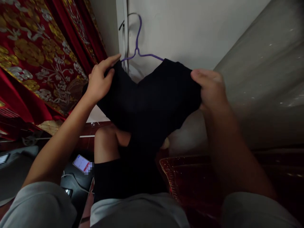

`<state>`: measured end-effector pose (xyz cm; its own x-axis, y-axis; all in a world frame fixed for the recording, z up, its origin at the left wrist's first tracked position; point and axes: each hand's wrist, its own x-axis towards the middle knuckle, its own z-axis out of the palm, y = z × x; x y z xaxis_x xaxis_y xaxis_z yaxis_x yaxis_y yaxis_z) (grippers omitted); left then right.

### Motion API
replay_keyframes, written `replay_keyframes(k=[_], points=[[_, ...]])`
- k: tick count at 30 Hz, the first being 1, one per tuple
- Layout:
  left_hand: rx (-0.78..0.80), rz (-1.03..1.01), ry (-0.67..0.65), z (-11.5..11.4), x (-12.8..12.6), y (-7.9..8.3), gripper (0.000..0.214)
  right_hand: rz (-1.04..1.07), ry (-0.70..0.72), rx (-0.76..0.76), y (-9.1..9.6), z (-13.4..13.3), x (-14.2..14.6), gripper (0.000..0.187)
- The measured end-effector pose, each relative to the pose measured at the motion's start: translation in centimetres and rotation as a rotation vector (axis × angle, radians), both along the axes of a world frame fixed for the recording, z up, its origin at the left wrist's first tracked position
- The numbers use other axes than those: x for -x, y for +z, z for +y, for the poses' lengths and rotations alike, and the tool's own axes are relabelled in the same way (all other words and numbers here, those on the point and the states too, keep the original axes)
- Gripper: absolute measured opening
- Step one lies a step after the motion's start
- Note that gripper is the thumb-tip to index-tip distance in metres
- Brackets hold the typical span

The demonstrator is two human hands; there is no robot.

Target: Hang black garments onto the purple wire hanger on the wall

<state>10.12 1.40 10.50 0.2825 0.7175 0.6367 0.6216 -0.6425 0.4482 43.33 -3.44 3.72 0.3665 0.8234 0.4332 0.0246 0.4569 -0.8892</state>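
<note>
A black garment (152, 101) hangs on a purple wire hanger (139, 44) in front of a white wall. My left hand (99, 80) pinches the garment's left shoulder, fingers closed on the cloth near the hanger's arm. My right hand (210, 88) grips the garment's right shoulder, fingers curled round the fabric. The garment sags in a V between both hands. Most of the hanger's right arm is hidden under the cloth.
A red and gold patterned curtain (35, 53) hangs at the left. A grey surface (268, 88) slopes at the right. Below are my knee (106, 142), a phone with a lit screen (82, 164) on a dark object, and a red basket (185, 180).
</note>
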Motion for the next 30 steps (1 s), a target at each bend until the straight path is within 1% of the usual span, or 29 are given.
replay_keyframes(k=[3, 5, 6, 7, 8, 9, 10, 11, 12, 13, 15, 16, 17, 18, 19, 20, 21, 22, 23, 24, 25, 26, 27, 28, 30], points=[[-0.059, 0.042, -0.053, -1.8, -1.0, 2.1, 0.025, -0.029, -0.159, -0.14, 1.6, -0.8, 0.9, 0.042], [-0.113, -0.031, -0.037, -3.1, -1.2, 3.0, 0.027, -0.049, -0.304, -0.227, 2.3, -1.7, 1.5, 0.042], [-0.11, -0.084, -0.031, -3.7, -1.2, 3.2, 0.026, -0.062, -0.372, -0.256, 2.5, -2.4, 1.8, 0.043], [-0.076, -0.14, -0.036, -4.3, -1.3, 3.4, 0.023, -0.079, -0.42, -0.275, 2.6, -3.3, 2.2, 0.042], [-0.01, -0.198, -0.061, -4.8, -1.4, 3.4, 0.022, -0.1, -0.44, -0.289, 2.7, -4.4, 2.7, 0.04], [0.085, -0.263, -0.105, -5.3, -1.6, 3.4, 0.022, -0.131, -0.419, -0.291, 2.7, -5.8, 3.4, 0.037], [0.202, -0.342, -0.165, -5.9, -1.8, 3.3, 0.023, -0.192, -0.345, -0.28, 2.7, -7.2, 4.2, 0.032], [0.332, -0.436, -0.231, -6.5, -2.1, 3.2, 0.025, -0.286, -0.212, -0.259, 2.8, -8.6, 5.1, 0.026], [0.461, -0.537, -0.29, -7.2, -2.2, 3.0, 0.024, -0.418, -0.018, -0.233, 2.9, -9.9, 6.1, 0.022], [0.579, -0.633, -0.331, -8.0, -2.2, 2.8, 0.021, -0.567, 0.22, -0.212, 2.9, -11.0, 7.1, 0.025], [0.793, -0.75, -0.36, -9.9, -1.5, 2.2, 0.013, -0.811, 0.689, -0.196, 3.1, -12.3, 8.6, 0.033], [0.883, -0.763, -0.356, -10.9, -0.7, 1.9, 0.02, -0.865, 0.85, -0.207, 3.0, -12.4, 9.1, 0.035], [0.962, -0.742, -0.347, -11.9, 0.3, 1.6, 0.03, -0.87, 0.926, -0.225, 2.9, -12.1, 9.3, 0.034], [1.027, -0.696, -0.333, -13.0, 1.5, 1.4, 0.036, -0.844, 0.911, -0.243, 2.8, -11.5, 9.3, 0.033], [1.073, -0.627, -0.316, -13.9, 2.8, 1.3, 0.038, -0.809, 0.821, -0.257, 2.5, -10.7, 9.1, 0.031], [1.088, -0.545, -0.295, -14.8, 4.0, 1.4, 0.037, -0.781, 0.693, -0.264, 2.0, -9.7, 8.9, 0.032], [1.076, -0.451, -0.271, -15.5, 5.2, 1.7, 0.034, -0.77, 0.567, -0.257, 1.5, -8.7, 8.6, 0.036], [1.043, -0.352, -0.245, -16.0, 6.2, 2.1, 0.031, -0.771, 0.472, -0.235, 1.0, -7.7, 8.4, 0.041], [0.983, -0.266, -0.219, -16.2, 7.0, 2.6, 0.028, -0.777, 0.432, -0.2, 0.3, -6.8, 8.3, 0.047], [0.904, -0.197, -0.196, -16.3, 7.6, 3.1, 0.026, -0.776, 0.444, -0.156, -0.3, -6.1, 8.3, 0.049], [0.805, -0.148, -0.178, -16.1, 8.1, 3.5, 0.025, -0.758, 0.488, -0.105, -0.8, -5.5, 8.3, 0.046], [0.695, -0.116, -0.167, -15.6, 8.4, 3.7, 0.025, -0.721, 0.539, -0.051, -1.3, -5.1, 8.4, 0.038], [0.579, -0.099, -0.16, -15.0, 8.6, 3.8, 0.026, -0.669, 0.584, 0.003, -1.7, -4.8, 8.4, 0.034], [0.46, -0.092, -0.158, -14.2, 8.7, 3.7, 0.026, -0.599, 0.61, 0.051, -1.9, -4.5, 8.4, 0.035], [0.22, -0.076, -0.143, -12.5, 8.8, 3.1, 0.029, -0.397, 0.58, 0.117, -1.8, -3.8, 8.2, 0.042]])
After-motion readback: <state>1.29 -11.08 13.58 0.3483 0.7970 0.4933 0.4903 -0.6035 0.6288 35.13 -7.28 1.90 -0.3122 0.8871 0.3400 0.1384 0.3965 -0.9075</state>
